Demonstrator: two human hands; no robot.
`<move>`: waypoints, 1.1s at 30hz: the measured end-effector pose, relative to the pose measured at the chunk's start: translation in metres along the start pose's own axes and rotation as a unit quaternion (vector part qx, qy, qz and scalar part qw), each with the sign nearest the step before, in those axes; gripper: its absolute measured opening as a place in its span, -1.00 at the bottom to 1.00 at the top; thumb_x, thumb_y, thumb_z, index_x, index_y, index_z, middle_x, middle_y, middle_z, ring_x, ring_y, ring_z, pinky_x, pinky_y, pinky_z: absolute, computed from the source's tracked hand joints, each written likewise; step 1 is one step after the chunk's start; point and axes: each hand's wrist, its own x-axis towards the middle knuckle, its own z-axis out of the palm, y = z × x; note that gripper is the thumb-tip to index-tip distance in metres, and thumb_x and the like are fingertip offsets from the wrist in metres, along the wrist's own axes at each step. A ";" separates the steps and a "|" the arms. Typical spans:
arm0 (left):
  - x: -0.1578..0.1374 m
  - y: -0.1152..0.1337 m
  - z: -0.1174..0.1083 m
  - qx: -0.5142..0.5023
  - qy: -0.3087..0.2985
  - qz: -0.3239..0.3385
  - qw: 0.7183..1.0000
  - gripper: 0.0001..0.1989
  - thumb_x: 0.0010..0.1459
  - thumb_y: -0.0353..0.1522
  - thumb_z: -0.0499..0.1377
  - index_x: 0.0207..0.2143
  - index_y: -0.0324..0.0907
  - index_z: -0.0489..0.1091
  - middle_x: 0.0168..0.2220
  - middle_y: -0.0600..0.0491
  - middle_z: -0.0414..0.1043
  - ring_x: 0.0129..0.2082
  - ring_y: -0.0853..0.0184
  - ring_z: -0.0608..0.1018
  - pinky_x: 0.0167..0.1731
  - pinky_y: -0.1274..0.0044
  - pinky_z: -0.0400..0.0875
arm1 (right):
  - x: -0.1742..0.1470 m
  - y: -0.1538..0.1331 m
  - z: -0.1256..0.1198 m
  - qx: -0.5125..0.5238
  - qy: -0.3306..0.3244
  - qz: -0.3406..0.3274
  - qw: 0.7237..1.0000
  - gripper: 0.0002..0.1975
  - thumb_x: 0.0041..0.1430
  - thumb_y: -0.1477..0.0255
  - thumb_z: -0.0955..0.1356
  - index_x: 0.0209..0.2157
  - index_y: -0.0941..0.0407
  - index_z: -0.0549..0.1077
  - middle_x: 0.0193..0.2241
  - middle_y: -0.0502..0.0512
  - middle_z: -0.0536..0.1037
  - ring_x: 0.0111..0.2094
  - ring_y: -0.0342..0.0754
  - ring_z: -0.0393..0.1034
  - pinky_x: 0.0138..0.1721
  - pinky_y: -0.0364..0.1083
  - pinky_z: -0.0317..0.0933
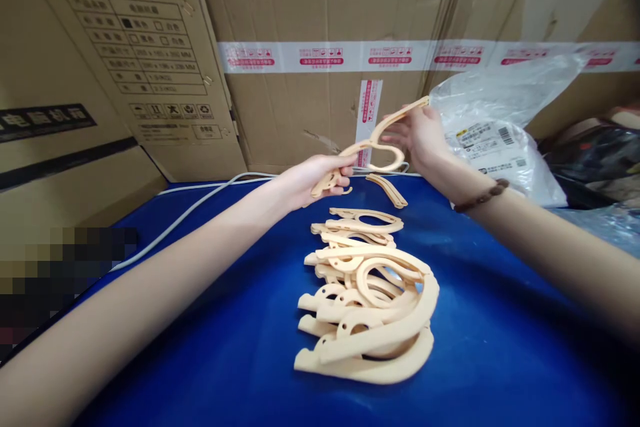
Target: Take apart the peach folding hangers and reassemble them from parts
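Note:
A beige plastic folding hanger (361,145) is held up above the far part of the blue table, with its arms unfolded and a ring-like loop at the middle. My left hand (325,177) is closed around its left arm. At the raised tip of the other arm, my right hand (423,133) grips with some fingers behind it. Below, a row of folded beige hangers (380,340) lies overlapping on the blue tabletop (240,340). A separate slim beige piece (387,190) rests just behind that row, beneath my hands.
Cardboard boxes (300,0) stand behind the table, and a printed carton (150,80) rises at the left. A white cable (200,203) runs along the back left edge. A clear plastic bag (505,147) with a label sits at the right, beside dark wrapped items (595,153).

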 end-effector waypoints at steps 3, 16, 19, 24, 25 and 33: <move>0.003 0.003 -0.009 -0.007 0.055 0.045 0.997 -0.80 0.32 -0.42 0.03 -0.40 -0.24 0.32 -0.59 0.12 0.33 -0.63 0.51 0.47 -0.67 0.74 0.34 | -0.002 -0.005 -0.006 -0.009 -0.022 -0.076 0.997 -0.87 0.06 0.48 0.31 -0.41 0.01 0.22 -0.36 0.01 0.51 -0.30 -0.05 0.48 -0.33 -0.05 0.38; -0.001 0.006 -0.013 0.030 -0.050 0.066 0.996 -0.53 0.06 -0.61 0.06 0.04 -0.22 0.31 -0.35 0.01 0.46 -0.55 0.52 0.46 -0.69 0.76 0.25 | -0.041 -0.028 0.006 -0.648 -0.167 -0.310 0.676 -0.68 0.37 0.31 0.13 -0.03 0.13 0.40 -0.31 0.22 0.59 -0.34 0.09 0.46 -0.40 -0.05 0.10; -0.001 0.006 -0.014 0.079 -0.059 0.062 0.993 -0.49 -0.02 -0.59 0.03 0.04 -0.28 0.31 -0.43 0.04 0.36 -0.55 0.50 0.41 -0.65 0.73 0.26 | -0.042 -0.031 0.009 -0.601 -0.194 -0.284 0.721 -0.70 0.35 0.34 0.16 -0.07 0.13 0.42 -0.42 0.17 0.55 -0.40 0.05 0.43 -0.41 -0.06 0.11; 0.007 -0.001 -0.022 0.493 0.028 0.143 0.857 -0.65 0.02 -0.55 0.02 -0.09 -0.27 0.31 -0.29 -0.02 0.37 -0.36 0.37 0.47 -0.34 0.53 0.41 | -0.029 -0.028 0.004 -0.484 -0.268 -0.084 0.829 -0.71 0.34 0.33 0.15 -0.11 0.12 0.41 -0.53 0.04 0.48 -0.61 -0.12 0.31 -0.54 -0.14 0.14; 0.009 -0.004 -0.025 0.535 0.042 0.151 0.830 -0.65 0.00 -0.57 0.03 -0.12 -0.26 0.31 -0.27 -0.02 0.38 -0.33 0.34 0.47 -0.30 0.49 0.40 | -0.024 -0.025 0.000 -0.501 -0.262 -0.043 0.824 -0.70 0.35 0.33 0.13 -0.09 0.13 0.41 -0.51 0.05 0.49 -0.62 -0.12 0.32 -0.56 -0.14 0.15; 0.014 -0.025 -0.029 0.677 0.033 0.111 0.727 -0.69 0.01 -0.57 0.04 -0.17 -0.21 0.33 -0.15 -0.09 0.45 -0.17 0.18 0.48 -0.16 0.42 0.32 | 0.006 0.018 -0.033 -0.654 -0.233 0.071 0.716 -0.71 0.20 0.36 0.27 -0.28 0.26 0.55 -0.37 0.36 0.59 -0.23 0.18 0.51 -0.27 -0.03 0.29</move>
